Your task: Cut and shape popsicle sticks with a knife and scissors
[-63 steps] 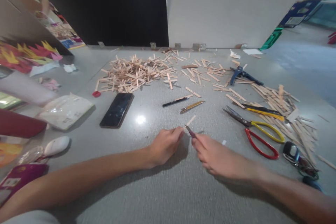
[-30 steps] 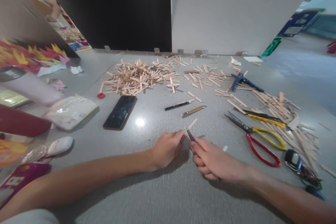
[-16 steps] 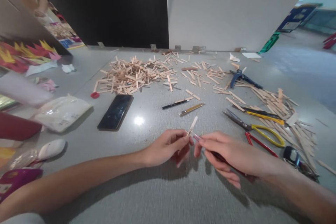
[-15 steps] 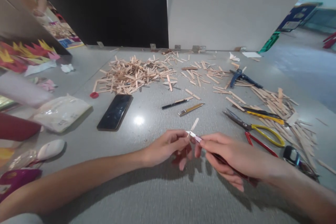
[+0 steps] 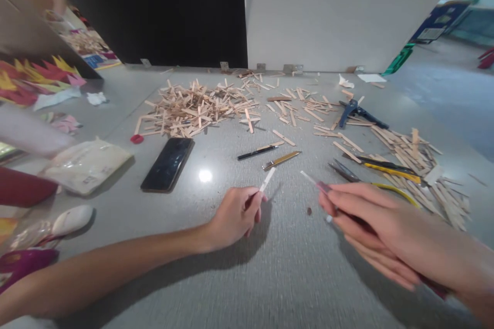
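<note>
My left hand (image 5: 236, 216) is closed in a pinch round the lower end of a small wooden stick (image 5: 267, 179), which points up and to the right. To its right and apart from it, my right hand (image 5: 366, 226) grips a craft knife (image 5: 322, 187), its thin blade pointing up and left; much of the handle is hidden by my fingers. A small dark bit (image 5: 309, 211) lies on the grey table (image 5: 239, 282) between the hands. Beyond them lie a black pen-like tool (image 5: 257, 152) and a gold cutter (image 5: 281, 160).
A large heap of sticks (image 5: 193, 108) stands behind a phone (image 5: 168, 164). At right are blue pliers (image 5: 349, 113), yellow-handled scissors (image 5: 397, 191) and more sticks (image 5: 393, 146). A plastic bag (image 5: 87, 164) and white mouse (image 5: 72, 220) lie left. A person's arm shows at top left.
My hands have moved apart, the left to the left with the stick, the right to the right with the knife. The blade has left the stick, and a dark bit now shows between them.
</note>
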`<state>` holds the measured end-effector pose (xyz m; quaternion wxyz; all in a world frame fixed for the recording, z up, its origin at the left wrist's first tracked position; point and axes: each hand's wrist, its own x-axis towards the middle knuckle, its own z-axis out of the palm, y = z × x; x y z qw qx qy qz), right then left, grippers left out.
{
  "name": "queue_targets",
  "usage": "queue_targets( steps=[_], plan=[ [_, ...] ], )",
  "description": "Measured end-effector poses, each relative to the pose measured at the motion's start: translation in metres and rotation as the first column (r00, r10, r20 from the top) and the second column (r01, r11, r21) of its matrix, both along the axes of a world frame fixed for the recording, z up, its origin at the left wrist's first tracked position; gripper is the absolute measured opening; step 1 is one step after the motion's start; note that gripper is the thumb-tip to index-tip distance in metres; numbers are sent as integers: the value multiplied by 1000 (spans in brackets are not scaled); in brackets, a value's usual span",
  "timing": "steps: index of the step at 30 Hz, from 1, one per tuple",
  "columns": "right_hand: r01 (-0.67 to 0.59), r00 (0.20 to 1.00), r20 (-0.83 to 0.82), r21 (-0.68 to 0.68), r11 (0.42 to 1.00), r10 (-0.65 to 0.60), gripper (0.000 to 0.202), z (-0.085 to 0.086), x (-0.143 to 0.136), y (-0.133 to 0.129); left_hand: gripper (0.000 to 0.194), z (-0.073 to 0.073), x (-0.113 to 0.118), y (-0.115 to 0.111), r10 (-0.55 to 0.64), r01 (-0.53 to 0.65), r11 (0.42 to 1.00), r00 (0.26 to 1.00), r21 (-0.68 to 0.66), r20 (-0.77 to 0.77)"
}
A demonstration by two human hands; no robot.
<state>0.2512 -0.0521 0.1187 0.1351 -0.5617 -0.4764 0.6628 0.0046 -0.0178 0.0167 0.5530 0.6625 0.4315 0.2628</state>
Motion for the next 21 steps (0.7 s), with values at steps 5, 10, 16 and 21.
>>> queue_targets(
  steps=[5,10,16,21],
  plan=[
    [-20,976,215,263,965,-39,56,5,-2,-15,39,26,5,-8,0,13,996,990,-94,143],
    [-182,943,331,477,860,16,45,-7,-19,-27,39,45,1,-27,-29,67,982,977,-175,210],
    [-252,936,351,618,745,25,41,-8,-17,-45,32,58,-3,-33,-64,74,996,982,-46,180],
    [-320,928,370,755,572,30,38,-2,-17,-47,30,62,-4,-33,-92,94,996,981,-6,169]
  ],
)
